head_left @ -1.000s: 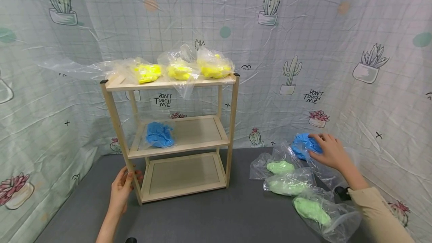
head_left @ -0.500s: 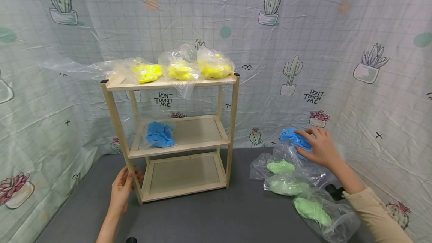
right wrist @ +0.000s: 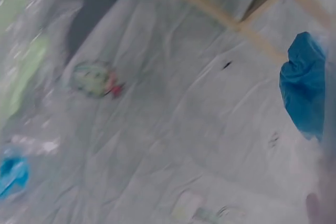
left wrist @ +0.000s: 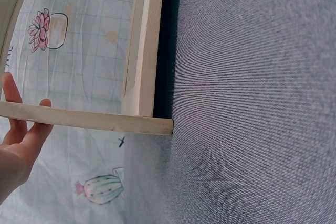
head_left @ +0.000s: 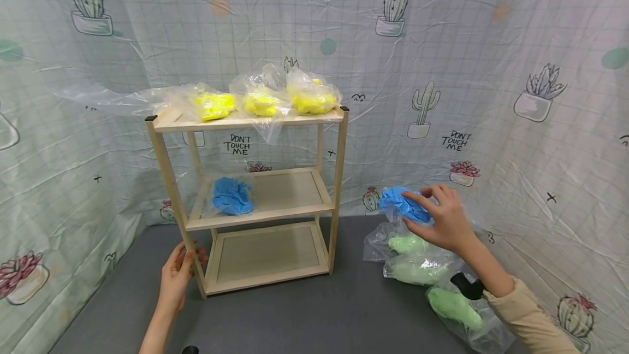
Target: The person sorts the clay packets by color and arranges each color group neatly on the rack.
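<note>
A three-tier wooden shelf rack stands left of centre in the head view. My left hand holds its front left post low down, fingers to either side. Over on the right, my right hand pinches a clear plastic bag with a crumpled blue lump inside, raised above the table. Part of that lump shows at the right edge of the blurred right wrist view. A similar bagged blue lump sits on the middle shelf, towards its left end.
Bagged yellow lumps line the top shelf, loose plastic hanging past its left end. Clear bags with green lumps lie on the dark table below my right hand. Another blue piece appears near them. A cactus-print curtain surrounds the table.
My right hand has lifted the blue bag from beside the green ones and carried it left, towards the rack. The left hand stays on the post.
</note>
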Demonstrator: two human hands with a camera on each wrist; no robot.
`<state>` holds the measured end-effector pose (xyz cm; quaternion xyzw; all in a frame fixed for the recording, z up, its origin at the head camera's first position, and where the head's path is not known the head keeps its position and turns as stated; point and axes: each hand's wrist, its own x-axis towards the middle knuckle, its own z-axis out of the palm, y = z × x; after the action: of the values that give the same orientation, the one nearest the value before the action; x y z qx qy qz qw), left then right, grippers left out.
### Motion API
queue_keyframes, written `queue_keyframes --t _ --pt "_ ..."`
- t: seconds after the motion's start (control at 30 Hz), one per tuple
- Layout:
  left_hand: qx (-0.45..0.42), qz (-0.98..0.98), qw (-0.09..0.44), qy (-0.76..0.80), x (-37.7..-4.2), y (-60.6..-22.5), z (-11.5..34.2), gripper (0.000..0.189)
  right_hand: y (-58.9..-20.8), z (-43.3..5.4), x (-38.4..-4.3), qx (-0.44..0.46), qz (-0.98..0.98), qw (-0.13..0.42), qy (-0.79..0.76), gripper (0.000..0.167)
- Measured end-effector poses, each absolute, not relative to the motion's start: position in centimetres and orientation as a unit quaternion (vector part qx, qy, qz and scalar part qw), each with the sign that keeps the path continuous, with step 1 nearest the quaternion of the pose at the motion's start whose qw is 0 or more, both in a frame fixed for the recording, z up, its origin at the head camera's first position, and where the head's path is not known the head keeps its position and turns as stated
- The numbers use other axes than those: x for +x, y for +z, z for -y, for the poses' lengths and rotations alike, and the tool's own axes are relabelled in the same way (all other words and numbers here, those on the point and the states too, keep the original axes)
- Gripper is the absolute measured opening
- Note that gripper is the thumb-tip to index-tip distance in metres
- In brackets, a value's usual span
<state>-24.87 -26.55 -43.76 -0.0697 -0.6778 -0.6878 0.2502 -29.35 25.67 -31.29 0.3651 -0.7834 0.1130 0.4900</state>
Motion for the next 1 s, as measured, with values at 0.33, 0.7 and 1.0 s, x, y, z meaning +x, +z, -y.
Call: queue_keyframes --t 0.33,0.7,1.0 --pt "-0.071 0.674 0.250 -0.691 -24.9 -43.8 26.5 0.025 -30.0 -20.9 -27.8 0.382 0.736 0.534 0.164 0.046" --pt "-0.080 0.668 0.250 -0.696 -24.9 -43.8 26.4 0.025 -28.9 -15.7 -26.5 0.404 0.705 0.551 0.190 0.047" --pt "-0.078 0.668 0.253 -0.695 -24.9 -43.8 26.4 0.025 -29.2 -10.0 -26.8 0.405 0.709 0.549 0.177 0.045"
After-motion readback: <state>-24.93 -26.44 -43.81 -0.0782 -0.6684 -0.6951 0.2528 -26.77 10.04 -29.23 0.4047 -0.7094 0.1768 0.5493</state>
